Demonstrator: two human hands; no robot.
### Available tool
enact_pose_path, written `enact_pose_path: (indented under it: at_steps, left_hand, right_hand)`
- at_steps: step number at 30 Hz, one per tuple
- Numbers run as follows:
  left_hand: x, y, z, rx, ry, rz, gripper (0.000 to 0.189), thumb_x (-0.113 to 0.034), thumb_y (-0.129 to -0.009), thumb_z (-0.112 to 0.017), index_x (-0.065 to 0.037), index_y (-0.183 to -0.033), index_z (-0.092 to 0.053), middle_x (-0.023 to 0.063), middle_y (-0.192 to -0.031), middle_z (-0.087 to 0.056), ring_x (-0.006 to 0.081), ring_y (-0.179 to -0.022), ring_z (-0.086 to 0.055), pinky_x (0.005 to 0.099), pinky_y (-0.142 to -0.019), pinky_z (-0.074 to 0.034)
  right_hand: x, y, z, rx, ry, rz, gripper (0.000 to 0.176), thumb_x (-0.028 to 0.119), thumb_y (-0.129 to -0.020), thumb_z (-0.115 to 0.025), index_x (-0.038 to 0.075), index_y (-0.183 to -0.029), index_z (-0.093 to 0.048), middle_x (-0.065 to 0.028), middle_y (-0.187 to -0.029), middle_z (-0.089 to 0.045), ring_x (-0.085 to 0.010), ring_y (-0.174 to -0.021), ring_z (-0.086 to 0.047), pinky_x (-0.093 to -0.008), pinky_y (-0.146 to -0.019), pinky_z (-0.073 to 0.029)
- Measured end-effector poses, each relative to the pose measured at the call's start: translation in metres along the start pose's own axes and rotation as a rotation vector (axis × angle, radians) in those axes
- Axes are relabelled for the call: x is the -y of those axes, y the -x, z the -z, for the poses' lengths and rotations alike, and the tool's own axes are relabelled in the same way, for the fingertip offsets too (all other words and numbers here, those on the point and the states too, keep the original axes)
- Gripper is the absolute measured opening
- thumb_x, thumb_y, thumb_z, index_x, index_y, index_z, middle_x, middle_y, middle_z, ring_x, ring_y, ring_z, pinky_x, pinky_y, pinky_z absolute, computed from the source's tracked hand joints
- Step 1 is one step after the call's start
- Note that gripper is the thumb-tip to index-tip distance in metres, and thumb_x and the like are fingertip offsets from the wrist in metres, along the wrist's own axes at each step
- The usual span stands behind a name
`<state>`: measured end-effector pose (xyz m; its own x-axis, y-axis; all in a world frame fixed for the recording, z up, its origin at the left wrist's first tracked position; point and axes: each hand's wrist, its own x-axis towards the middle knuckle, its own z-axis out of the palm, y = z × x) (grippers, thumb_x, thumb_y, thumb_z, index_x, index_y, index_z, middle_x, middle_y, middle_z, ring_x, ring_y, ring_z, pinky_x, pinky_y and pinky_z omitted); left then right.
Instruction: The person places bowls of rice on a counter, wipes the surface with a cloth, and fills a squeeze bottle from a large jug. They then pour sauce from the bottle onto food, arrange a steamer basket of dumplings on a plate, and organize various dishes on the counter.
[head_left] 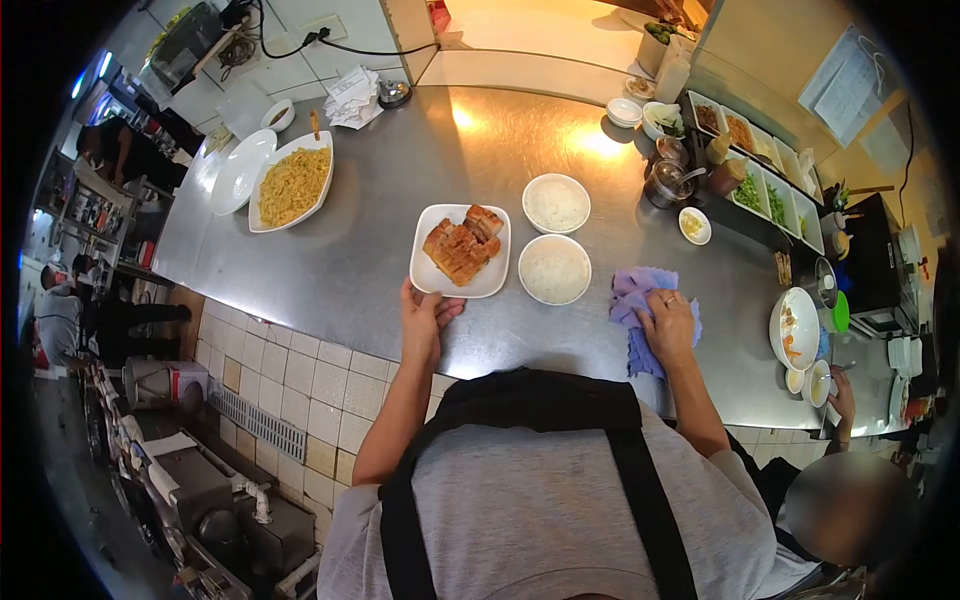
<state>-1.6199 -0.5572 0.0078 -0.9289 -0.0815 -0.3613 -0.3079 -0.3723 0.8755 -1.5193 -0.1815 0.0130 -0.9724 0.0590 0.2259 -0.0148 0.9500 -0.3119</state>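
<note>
My left hand (430, 315) holds the near-left rim of a square white plate (425, 270) bearing browned, sliced meat (462, 250). Just right of the plate stand two white bowls of rice, a far one (556, 203) and a near one (554, 269). Farther right, my right hand (668, 322) rests on a crumpled purple cloth (632, 292) on the steel counter (385, 180), its fingers bent over the cloth.
At the left sit a dish of yellow food (293, 185) and an empty white plate (243, 172). Ingredient trays (755, 190), jars and small dishes line the right side. A co-worker's hand (843, 393) is near bowls at the far right.
</note>
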Motion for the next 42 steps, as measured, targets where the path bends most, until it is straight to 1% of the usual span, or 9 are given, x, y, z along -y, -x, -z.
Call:
enact_pose_path:
  at_steps: [4, 8, 13, 15, 18, 24, 32, 39, 42]
  left_hand:
    - [0.005, 0.027, 0.020, 0.055, 0.013, 0.046, 0.056, -0.006, -0.088, -0.053, -0.008, -0.140, -0.031, 0.0116, -0.107, -0.058, 0.0229, -0.084, -0.065, 0.0334, -0.073, -0.056]
    - [-0.004, 0.060, 0.008, 0.567, -0.379, 0.216, 0.035, -0.013, -0.090, -0.061, -0.006, -0.124, -0.055, 0.0068, -0.102, -0.059, 0.0156, -0.086, -0.064, 0.0276, -0.073, -0.054]
    - [-0.005, 0.075, -0.073, 1.163, -0.694, -0.301, 0.056, -0.024, -0.085, -0.069, -0.005, -0.133, -0.048, 0.0141, -0.124, -0.056, 0.0253, -0.112, -0.056, 0.0336, -0.094, -0.046]
    - [0.021, 0.077, -0.101, 1.090, -0.765, -0.920, 0.065, -0.028, -0.083, -0.070, -0.006, -0.137, -0.042, 0.0177, -0.131, -0.050, 0.0289, -0.118, -0.052, 0.0367, -0.097, -0.044]
    - [0.033, 0.091, -0.118, 1.144, -0.579, -0.650, 0.071, -0.029, -0.082, -0.070, -0.005, -0.140, -0.037, 0.0215, -0.127, -0.052, 0.0341, -0.113, -0.055, 0.0401, -0.093, -0.045]
    - [0.033, 0.103, -0.108, 1.119, -1.012, -0.600, 0.051, -0.023, -0.080, -0.070, -0.002, -0.121, -0.051, 0.0244, -0.096, -0.063, 0.0409, -0.087, -0.062, 0.0441, -0.076, -0.050]
    - [0.009, 0.109, -0.091, 0.906, -0.610, -0.570, 0.026, -0.020, -0.080, -0.070, -0.002, -0.096, -0.063, 0.0172, -0.088, -0.066, 0.0303, -0.083, -0.065, 0.0353, -0.073, -0.050]
    - [-0.004, 0.072, -0.023, 0.555, -0.655, -0.540, 0.016, -0.015, -0.087, -0.064, 0.000, -0.091, -0.066, 0.0086, -0.085, -0.068, 0.0146, -0.078, -0.063, 0.0283, -0.072, -0.049]
    - [0.003, 0.034, 0.032, 0.293, -0.621, -0.454, 0.017, -0.017, -0.088, -0.063, 0.000, -0.091, -0.066, 0.0036, -0.077, -0.065, 0.0096, -0.071, -0.058, 0.0254, -0.067, -0.048]
  right_hand:
    - [0.015, -0.007, 0.017, -0.156, 0.079, 0.071, 0.034, 0.020, -0.070, -0.073, 0.012, -0.102, -0.065, -0.0110, -0.111, -0.061, -0.0312, -0.099, -0.056, -0.0411, -0.085, -0.043]
    - [0.027, 0.018, 0.011, -0.133, 0.144, 0.100, 0.040, 0.020, -0.065, -0.075, 0.015, -0.102, -0.065, -0.0116, -0.114, -0.060, -0.0312, -0.103, -0.057, -0.0405, -0.087, -0.044]
    - [0.051, 0.044, -0.004, 0.006, -0.237, 0.122, 0.038, 0.006, -0.064, -0.070, 0.011, -0.101, -0.060, -0.0130, -0.110, -0.060, -0.0292, -0.099, -0.059, -0.0377, -0.083, -0.049]
    - [0.071, 0.045, 0.011, -0.004, -0.625, -0.026, 0.037, 0.004, -0.066, -0.068, 0.008, -0.101, -0.057, -0.0111, -0.105, -0.060, -0.0248, -0.098, -0.059, -0.0342, -0.083, -0.048]
    - [0.099, 0.048, 0.028, -0.069, -0.943, -0.108, 0.029, 0.003, -0.074, -0.066, 0.004, -0.100, -0.054, -0.0060, -0.097, -0.058, -0.0157, -0.093, -0.056, -0.0284, -0.082, -0.045]
    - [0.097, 0.070, 0.013, -0.065, -1.075, -0.211, 0.019, 0.001, -0.082, -0.063, 0.003, -0.099, -0.056, -0.0028, -0.093, -0.058, -0.0106, -0.087, -0.054, -0.0260, -0.081, -0.045]
    - [0.113, 0.058, 0.053, -0.080, -1.026, -0.114, 0.016, -0.001, -0.080, -0.064, 0.001, -0.094, -0.058, -0.0035, -0.092, -0.059, -0.0114, -0.087, -0.054, -0.0253, -0.079, -0.044]
    - [0.075, 0.027, 0.096, -0.358, -0.558, -0.063, 0.019, 0.003, -0.072, -0.067, -0.001, -0.089, -0.060, -0.0120, -0.089, -0.062, -0.0261, -0.082, -0.060, -0.0328, -0.076, -0.047]
    - [0.047, 0.006, 0.101, -0.358, -0.362, -0.146, 0.024, 0.016, -0.076, -0.069, 0.002, -0.096, -0.064, -0.0162, -0.105, -0.063, -0.0326, -0.094, -0.062, -0.0376, -0.083, -0.048]
